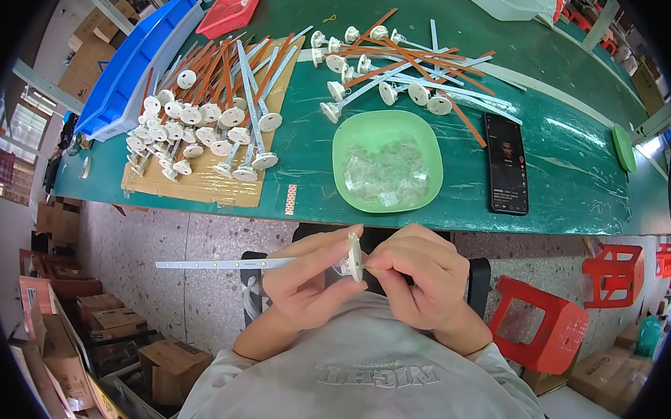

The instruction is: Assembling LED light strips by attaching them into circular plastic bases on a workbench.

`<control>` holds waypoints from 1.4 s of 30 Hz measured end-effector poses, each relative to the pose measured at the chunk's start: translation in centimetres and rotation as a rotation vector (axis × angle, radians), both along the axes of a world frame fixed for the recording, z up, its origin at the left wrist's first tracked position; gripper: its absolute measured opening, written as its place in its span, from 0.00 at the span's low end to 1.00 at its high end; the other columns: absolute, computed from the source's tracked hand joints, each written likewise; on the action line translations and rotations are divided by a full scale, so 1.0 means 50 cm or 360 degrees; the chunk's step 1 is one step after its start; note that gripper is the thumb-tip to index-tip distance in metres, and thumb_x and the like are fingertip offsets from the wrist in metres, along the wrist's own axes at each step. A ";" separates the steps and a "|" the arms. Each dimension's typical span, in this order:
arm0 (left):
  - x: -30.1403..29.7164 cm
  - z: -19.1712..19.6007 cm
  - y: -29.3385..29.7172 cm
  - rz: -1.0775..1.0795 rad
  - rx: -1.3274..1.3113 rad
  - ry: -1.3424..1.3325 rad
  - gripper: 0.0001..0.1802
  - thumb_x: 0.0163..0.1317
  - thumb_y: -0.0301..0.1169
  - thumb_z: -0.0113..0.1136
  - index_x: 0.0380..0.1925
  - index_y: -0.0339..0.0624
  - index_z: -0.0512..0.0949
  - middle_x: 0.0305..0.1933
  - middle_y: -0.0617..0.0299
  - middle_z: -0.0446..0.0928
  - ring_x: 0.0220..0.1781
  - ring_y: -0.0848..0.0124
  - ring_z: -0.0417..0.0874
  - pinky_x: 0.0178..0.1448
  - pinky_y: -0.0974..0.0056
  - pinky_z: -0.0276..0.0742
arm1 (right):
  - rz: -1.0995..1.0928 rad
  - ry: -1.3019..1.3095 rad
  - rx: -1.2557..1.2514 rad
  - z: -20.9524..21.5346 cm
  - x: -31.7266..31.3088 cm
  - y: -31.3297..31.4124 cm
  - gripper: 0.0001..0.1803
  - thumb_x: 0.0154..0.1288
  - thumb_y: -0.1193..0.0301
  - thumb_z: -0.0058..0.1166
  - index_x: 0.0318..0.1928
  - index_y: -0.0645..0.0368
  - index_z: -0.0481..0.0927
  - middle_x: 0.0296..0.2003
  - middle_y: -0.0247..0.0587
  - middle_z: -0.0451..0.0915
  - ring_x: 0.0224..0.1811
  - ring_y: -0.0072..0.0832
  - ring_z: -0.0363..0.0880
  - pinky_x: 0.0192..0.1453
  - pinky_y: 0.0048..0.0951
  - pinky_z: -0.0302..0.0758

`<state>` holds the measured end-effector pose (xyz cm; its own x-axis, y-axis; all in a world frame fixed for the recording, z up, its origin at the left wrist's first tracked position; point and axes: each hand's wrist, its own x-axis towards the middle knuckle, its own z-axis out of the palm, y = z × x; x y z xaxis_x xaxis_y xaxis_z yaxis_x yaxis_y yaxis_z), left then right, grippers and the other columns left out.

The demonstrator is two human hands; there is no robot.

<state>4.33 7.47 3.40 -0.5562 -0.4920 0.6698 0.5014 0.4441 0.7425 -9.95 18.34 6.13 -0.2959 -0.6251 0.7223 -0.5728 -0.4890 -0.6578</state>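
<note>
My left hand (303, 282) grips an LED light strip (217, 265) close to its white round end cap (355, 258), with the bare strip reaching out to the left. The cap stands on edge, its flat face toward my right hand (422, 274). Against that face my right thumb and fingertips are pinched together; whatever lies between them is too small to name. Both hands are above my lap, just off the table's near edge. Beyond them on the table sits a light green bowl (339, 164) of small clear plastic pieces (388, 173).
On a cardboard sheet (245, 196) at left lies a heap of capped strips (219, 113); more strips (419, 67) lie behind the bowl. A phone (506, 164) rests to its right. At the back left are a blue bin (131, 69) and red basket (229, 13). Red stools (543, 324) stand right.
</note>
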 end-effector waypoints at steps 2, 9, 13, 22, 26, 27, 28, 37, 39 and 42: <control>-0.002 0.002 -0.006 -0.0005 -0.0033 -0.0027 0.27 0.50 0.23 0.75 0.51 0.28 0.80 0.51 0.34 0.81 0.48 0.53 0.87 0.51 0.59 0.83 | -0.0013 0.0013 0.0013 0.003 -0.003 0.000 0.11 0.48 0.87 0.62 0.34 0.64 0.80 0.29 0.42 0.83 0.26 0.35 0.80 0.32 0.28 0.75; 0.010 0.020 -0.023 -0.0015 -0.0101 -0.0167 0.24 0.50 0.21 0.74 0.50 0.30 0.81 0.50 0.36 0.82 0.47 0.55 0.88 0.49 0.62 0.83 | 0.0047 0.0091 0.0028 0.008 -0.005 -0.011 0.10 0.47 0.86 0.62 0.32 0.64 0.81 0.26 0.41 0.82 0.25 0.35 0.79 0.31 0.28 0.75; 0.011 0.045 -0.032 0.0019 -0.0318 -0.0259 0.24 0.56 0.25 0.71 0.53 0.31 0.79 0.48 0.31 0.81 0.45 0.56 0.88 0.48 0.61 0.82 | 0.0109 -0.0119 0.0050 0.004 -0.003 -0.016 0.09 0.50 0.85 0.63 0.34 0.67 0.81 0.27 0.43 0.82 0.26 0.34 0.79 0.33 0.28 0.75; 0.092 0.073 -0.063 0.0391 -0.0031 -0.0315 0.22 0.62 0.15 0.53 0.58 0.26 0.74 0.53 0.40 0.81 0.46 0.58 0.87 0.53 0.59 0.82 | -0.0165 0.0090 0.0029 -0.011 -0.069 -0.009 0.09 0.52 0.86 0.57 0.37 0.67 0.79 0.32 0.48 0.83 0.33 0.36 0.80 0.39 0.30 0.76; 0.129 0.061 -0.112 0.0630 0.0424 0.0120 0.19 0.64 0.16 0.54 0.56 0.25 0.75 0.52 0.41 0.81 0.44 0.62 0.87 0.50 0.60 0.84 | -0.0489 -0.0194 0.0040 -0.054 -0.145 0.003 0.04 0.64 0.85 0.53 0.38 0.67 0.79 0.38 0.42 0.81 0.33 0.23 0.75 0.37 0.21 0.72; 0.141 0.054 -0.125 0.0644 0.0424 0.0129 0.19 0.64 0.16 0.54 0.56 0.25 0.75 0.52 0.41 0.81 0.44 0.62 0.87 0.50 0.60 0.84 | -0.0561 -0.0229 0.0035 -0.067 -0.162 0.004 0.03 0.66 0.84 0.53 0.38 0.67 0.79 0.40 0.41 0.81 0.33 0.20 0.74 0.37 0.19 0.71; 0.159 0.052 -0.134 0.0763 0.0332 0.0097 0.20 0.66 0.20 0.55 0.58 0.25 0.73 0.52 0.36 0.80 0.42 0.62 0.86 0.49 0.60 0.83 | -0.0593 -0.0261 0.0082 -0.075 -0.173 0.008 0.04 0.67 0.83 0.53 0.40 0.67 0.79 0.39 0.40 0.81 0.34 0.18 0.74 0.37 0.18 0.71; 0.210 0.083 -0.195 0.1198 -0.0261 -0.0163 0.19 0.69 0.18 0.52 0.59 0.25 0.72 0.50 0.33 0.80 0.42 0.58 0.88 0.44 0.65 0.85 | -0.0732 -0.0156 0.0285 -0.109 -0.194 -0.010 0.04 0.68 0.80 0.55 0.41 0.68 0.79 0.40 0.38 0.81 0.39 0.21 0.78 0.42 0.21 0.75; 0.223 0.103 -0.226 0.1235 -0.0513 -0.0359 0.18 0.69 0.17 0.50 0.58 0.24 0.73 0.51 0.37 0.81 0.44 0.60 0.88 0.44 0.66 0.85 | -0.0748 -0.0141 0.0331 -0.108 -0.195 -0.006 0.03 0.68 0.80 0.56 0.41 0.68 0.79 0.39 0.38 0.81 0.39 0.21 0.78 0.42 0.20 0.75; 0.240 0.147 -0.300 0.1455 -0.0670 -0.0488 0.16 0.64 0.15 0.56 0.52 0.25 0.78 0.45 0.47 0.85 0.40 0.65 0.89 0.43 0.68 0.84 | -0.0735 -0.0162 0.0353 -0.110 -0.190 -0.001 0.03 0.68 0.79 0.56 0.40 0.68 0.79 0.37 0.37 0.81 0.37 0.20 0.78 0.41 0.20 0.75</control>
<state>16.31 -7.56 10.76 -0.2654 -0.5702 0.7774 -0.3380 0.8102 0.4789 -19.44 18.30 0.62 -0.6389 -0.5474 0.5406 -0.6235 -0.0432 -0.7806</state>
